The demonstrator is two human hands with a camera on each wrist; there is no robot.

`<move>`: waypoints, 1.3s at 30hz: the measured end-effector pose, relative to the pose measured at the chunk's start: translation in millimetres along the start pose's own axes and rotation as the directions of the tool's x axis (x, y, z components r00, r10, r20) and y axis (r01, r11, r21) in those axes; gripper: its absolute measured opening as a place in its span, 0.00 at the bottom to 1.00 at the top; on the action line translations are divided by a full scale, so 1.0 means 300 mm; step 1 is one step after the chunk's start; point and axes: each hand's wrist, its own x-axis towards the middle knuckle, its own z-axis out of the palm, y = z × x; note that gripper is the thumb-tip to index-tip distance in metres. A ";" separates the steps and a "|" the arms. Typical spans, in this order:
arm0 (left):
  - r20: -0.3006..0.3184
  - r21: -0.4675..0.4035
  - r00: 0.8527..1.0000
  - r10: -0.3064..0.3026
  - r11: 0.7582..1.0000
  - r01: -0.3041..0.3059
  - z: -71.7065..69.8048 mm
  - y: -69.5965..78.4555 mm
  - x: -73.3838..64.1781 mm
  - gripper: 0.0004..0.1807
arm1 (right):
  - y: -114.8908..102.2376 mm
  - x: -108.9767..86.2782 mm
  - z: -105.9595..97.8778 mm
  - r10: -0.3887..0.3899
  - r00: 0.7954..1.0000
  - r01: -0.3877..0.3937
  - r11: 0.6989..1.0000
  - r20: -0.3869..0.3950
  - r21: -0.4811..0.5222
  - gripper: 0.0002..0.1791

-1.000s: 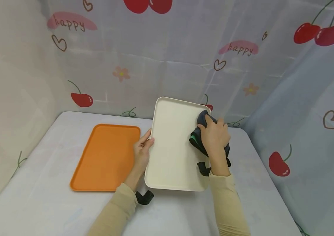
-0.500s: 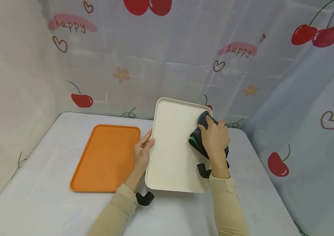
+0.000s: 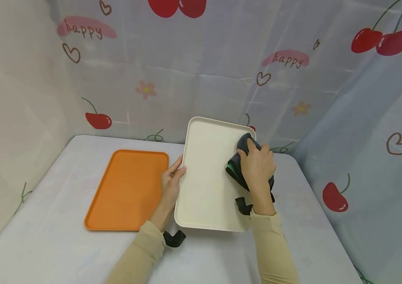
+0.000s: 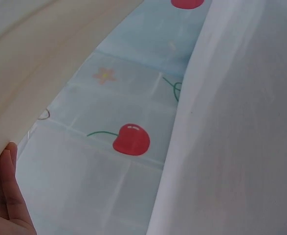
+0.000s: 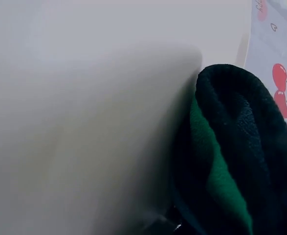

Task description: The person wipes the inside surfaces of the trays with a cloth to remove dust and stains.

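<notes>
My left hand (image 3: 171, 183) grips the left edge of a cream tray (image 3: 209, 173), thumb on the near face and fingers behind it. The tray stands tilted above the table with its inner face toward me. In the left wrist view, fingers (image 4: 9, 188) show at the tray's edge (image 4: 31, 63). My right hand (image 3: 259, 165) holds a dark folded cloth (image 3: 235, 167) with a green inner layer against the tray's right side, near the upper corner. The right wrist view shows the cloth (image 5: 236, 137) bunched in folds beside the tray's pale surface (image 5: 99, 122).
An orange tray (image 3: 130, 189) lies flat on the white-covered table (image 3: 59, 252), left of the cream one. Behind the table hangs a curtain (image 3: 204, 51) printed with cherries and hearts. A cream wall (image 3: 13, 98) rises at the left.
The right hand and cloth have shifted very slightly left along the tray's right side. The left hand keeps its grip, and the orange tray stays in place.
</notes>
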 end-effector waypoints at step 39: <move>0.057 -0.072 0.998 -0.036 0.997 0.040 0.018 -0.011 -0.010 0.25 | -0.194 -0.085 0.033 -0.225 0.973 0.230 0.951 -0.048 0.205 0.28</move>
